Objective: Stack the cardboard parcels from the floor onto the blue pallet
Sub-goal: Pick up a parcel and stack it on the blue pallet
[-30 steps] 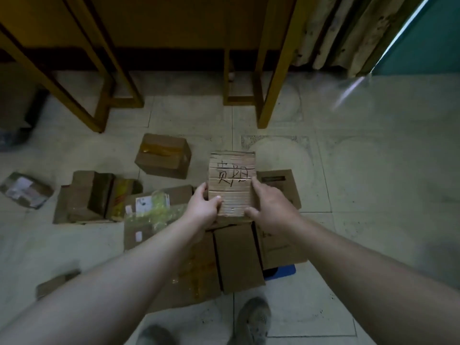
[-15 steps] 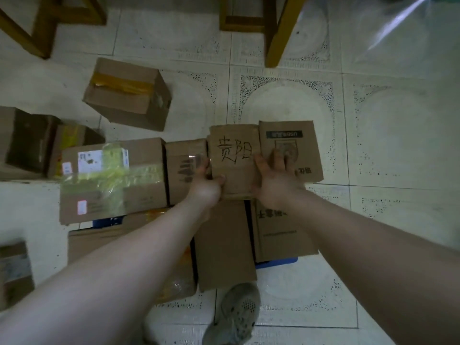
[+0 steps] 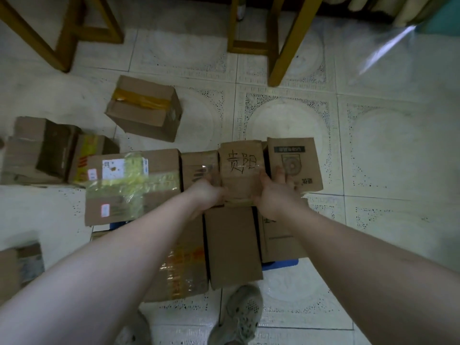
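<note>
1. Two near-row parcels seem to overhang the blue pallet at its near edge; a knock from a knee could tip them.
2. Both the left hand and the right hand clasp the marked parcel, fingers on its sides, at the pallet's far edge.
3. Squeezed between neighbours, it may shove the printed parcel off the far right corner.
4. One taped parcel waits on the floor beyond.

- On my feed the marked parcel is plain brown with black handwritten characters.
- The printed parcel: brown, with a dark label bar and a round emblem.
- The taped parcel: white label, glossy yellow-green tape.
- The pallet shows bright blue.
- The floor: pale tiles, dark speckled rings.
- The shoe: grey, dark dots.
</note>
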Motion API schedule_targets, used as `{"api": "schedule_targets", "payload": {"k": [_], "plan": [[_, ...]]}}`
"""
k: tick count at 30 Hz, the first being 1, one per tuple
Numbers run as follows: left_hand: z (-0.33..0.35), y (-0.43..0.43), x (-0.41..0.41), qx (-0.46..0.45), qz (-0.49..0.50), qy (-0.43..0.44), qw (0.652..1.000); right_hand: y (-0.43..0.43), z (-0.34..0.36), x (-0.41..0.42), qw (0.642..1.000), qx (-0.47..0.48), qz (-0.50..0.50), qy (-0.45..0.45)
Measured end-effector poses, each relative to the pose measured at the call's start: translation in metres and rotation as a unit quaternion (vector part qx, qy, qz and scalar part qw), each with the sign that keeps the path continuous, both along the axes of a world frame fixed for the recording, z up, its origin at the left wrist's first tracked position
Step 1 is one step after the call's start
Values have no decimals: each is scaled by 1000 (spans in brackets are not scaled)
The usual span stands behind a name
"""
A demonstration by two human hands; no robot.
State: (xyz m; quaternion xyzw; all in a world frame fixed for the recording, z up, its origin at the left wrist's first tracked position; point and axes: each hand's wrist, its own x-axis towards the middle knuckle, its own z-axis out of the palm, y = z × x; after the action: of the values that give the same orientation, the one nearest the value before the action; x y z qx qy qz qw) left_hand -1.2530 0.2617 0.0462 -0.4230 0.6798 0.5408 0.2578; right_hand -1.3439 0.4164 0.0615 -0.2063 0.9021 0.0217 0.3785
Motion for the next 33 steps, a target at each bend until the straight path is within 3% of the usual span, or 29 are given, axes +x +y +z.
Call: {"api": "schedule_targets", "payload": {"k": [4, 9, 15, 20, 26, 33], "plan": [[45, -29, 31, -77, -78, 11, 994, -14, 47, 16, 1000, 5, -26, -2], [149, -77, 96, -141, -133, 19, 981, -42, 144, 63, 998, -22, -53, 20], [287, -119, 205, -172, -83, 6, 982, -85, 282, 146, 995, -81, -55, -17], [381, -150, 276, -203, -19, 22, 979, -109, 364, 198, 989, -145, -42, 11], [454, -193, 346, -229, 28, 35, 972, -134, 414, 232, 987, -156, 0, 47], [488, -263, 397, -259, 27, 69, 963, -205, 433, 269, 979, -188, 9, 81]]}}
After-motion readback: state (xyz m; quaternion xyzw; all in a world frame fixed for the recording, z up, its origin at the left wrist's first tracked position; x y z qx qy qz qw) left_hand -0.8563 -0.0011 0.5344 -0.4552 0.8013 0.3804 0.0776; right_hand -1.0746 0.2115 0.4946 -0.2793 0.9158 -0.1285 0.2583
